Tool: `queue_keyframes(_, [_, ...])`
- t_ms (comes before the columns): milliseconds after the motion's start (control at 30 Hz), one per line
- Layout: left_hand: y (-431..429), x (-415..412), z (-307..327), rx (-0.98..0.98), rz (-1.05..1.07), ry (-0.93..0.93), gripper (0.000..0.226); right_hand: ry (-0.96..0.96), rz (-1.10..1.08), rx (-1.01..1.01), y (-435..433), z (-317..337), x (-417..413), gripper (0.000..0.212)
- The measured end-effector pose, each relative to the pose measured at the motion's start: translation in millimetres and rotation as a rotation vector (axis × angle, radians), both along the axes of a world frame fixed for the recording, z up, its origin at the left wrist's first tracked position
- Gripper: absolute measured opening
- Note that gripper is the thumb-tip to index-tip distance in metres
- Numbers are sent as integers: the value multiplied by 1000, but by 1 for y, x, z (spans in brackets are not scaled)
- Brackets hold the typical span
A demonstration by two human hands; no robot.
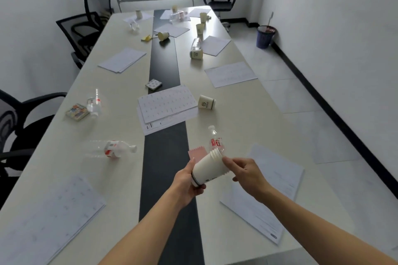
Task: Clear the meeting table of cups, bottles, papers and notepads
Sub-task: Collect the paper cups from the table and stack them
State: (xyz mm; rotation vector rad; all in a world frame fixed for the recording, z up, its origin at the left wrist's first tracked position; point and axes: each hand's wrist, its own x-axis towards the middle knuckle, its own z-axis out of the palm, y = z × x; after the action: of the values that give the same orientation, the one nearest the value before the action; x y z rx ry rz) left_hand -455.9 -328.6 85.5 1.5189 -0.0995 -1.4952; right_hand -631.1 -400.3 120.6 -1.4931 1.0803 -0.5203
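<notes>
Left hand (187, 180) grips the base of a stack of paper cups (208, 170), which is held tilted above the near end of the meeting table (247, 127). Right hand (244, 173) pinches the stack's rim end between thumb and curled fingers. Several cups are nested; the exact number is not legible.

Loose paper cups on the table: seven counted. The nearest cup (206, 102) lies on its side, right of the dark centre strip (164, 66).

Plastic bottles: at least five. One near bottle (216, 141) lies just beyond the stack, and a second bottle (115, 149) lies left of the strip.

Paper sets: about nine.

Small notepads: four.

The right table edge borders bare floor, with a waste bin (265, 36) at the wall. Office chairs (28, 127) stand along the left edge.
</notes>
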Motion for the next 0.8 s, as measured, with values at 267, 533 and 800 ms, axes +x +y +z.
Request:
queue_keyframes(267, [-8,-62,15,-22,-147,-133,44,57,12,30,9,20,-89,31])
queue_keyframes(533, [-67,-125,23,-21,-148,-163,34,17,-54,88,-43,19,-158,26])
queue_keyframes(800, [-168,-231,12,13,-16,-140,35,117,25,109,-171,12,-269,27])
